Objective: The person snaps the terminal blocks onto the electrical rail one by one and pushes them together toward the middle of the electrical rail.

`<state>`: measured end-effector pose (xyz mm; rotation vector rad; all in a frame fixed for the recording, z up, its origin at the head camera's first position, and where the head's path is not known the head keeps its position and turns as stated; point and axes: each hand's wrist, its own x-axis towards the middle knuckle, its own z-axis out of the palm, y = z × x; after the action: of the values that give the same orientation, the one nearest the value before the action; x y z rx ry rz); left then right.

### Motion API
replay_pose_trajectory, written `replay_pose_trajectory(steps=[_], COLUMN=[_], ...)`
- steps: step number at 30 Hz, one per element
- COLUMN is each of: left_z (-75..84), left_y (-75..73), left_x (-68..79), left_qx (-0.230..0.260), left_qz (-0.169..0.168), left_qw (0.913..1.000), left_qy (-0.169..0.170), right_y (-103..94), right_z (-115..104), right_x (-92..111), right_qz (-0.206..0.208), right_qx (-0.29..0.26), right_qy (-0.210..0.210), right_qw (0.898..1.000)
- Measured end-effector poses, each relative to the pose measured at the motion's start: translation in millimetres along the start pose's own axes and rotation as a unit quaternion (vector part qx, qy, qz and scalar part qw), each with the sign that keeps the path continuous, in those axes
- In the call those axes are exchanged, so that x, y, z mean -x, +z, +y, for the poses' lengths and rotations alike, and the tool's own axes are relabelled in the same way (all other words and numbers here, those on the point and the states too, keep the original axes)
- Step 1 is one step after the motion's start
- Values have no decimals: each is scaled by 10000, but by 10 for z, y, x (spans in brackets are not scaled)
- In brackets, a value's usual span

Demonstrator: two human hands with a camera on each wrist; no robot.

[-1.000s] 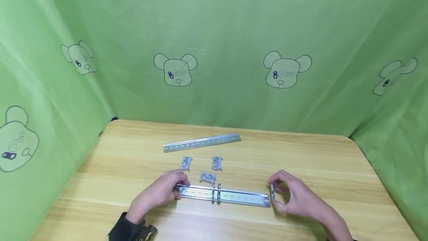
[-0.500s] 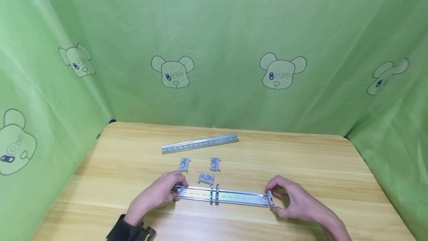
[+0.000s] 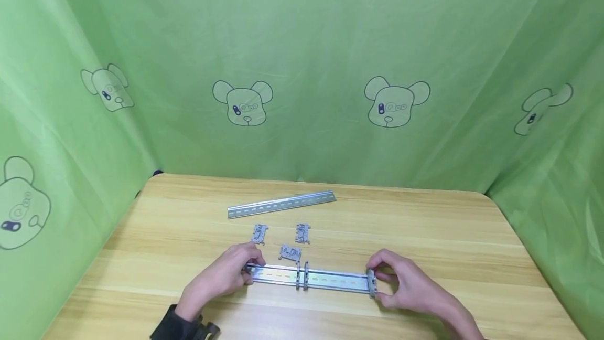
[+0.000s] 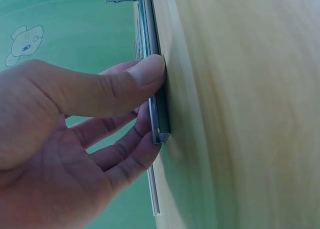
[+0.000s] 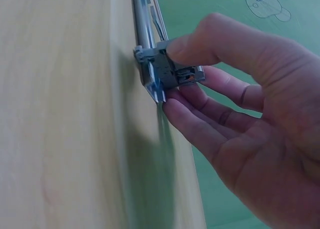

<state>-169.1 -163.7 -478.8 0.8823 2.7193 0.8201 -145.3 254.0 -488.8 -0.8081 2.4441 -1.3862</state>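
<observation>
I log the gray block (image 3: 371, 284) at lower right of frame, now over the slotted rail's (image 3: 330, 280) end; a second ago, just beside it. Likely engaging. Right grip (image 3: 408, 285) pinches it; left grip (image 3: 226, 273) holds the rail's other end.

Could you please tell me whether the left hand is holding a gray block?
No, the left hand pinches the end of the near rail, while the right hand holds a gray block.
</observation>
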Motion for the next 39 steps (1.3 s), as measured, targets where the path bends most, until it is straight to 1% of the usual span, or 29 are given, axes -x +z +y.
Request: replay_pose_trajectory(steps=[2, 6, 10, 13, 18, 22, 26, 31, 39], left_z=[5, 4, -20, -47, -78, -75, -74, -67, -40], left_y=[4, 18, 38, 41, 29, 20, 21, 17, 23], left_x=[-4, -9, -12, -4, 13, 21, 21, 12, -12], left_qx=[-19, -23, 24, 16, 21, 40, 104, 97, -16], left_qz=[-15, -26, 7, 17, 61, 52, 17, 14, 38], left_qw=[10000, 10000, 10000, 10000, 10000, 10000, 9999, 9999, 9999], left_qy=[-33, -86, -10, -5, -20, 3, -50, -42, 118], right_y=[38, 120, 216, 294, 417, 488, 543, 608, 722], right_z=[1, 5, -27, -73, -152, -200, -226, -248, -280], right_x=[-11, -55, -117, -176, -285, -344, -389, -448, -515], right_qz=[99, 302, 403, 470, 613, 584, 580, 665, 713], right_qx=[174, 713, 1122, 1132, 1165, 1189, 1164, 1164, 1137], right_qy=[-95, -319, -288, -218, -258, -128, -10, -92, -321], right_qw=[9998, 9965, 9924, 9922, 9910, 9911, 9915, 9909, 9904])
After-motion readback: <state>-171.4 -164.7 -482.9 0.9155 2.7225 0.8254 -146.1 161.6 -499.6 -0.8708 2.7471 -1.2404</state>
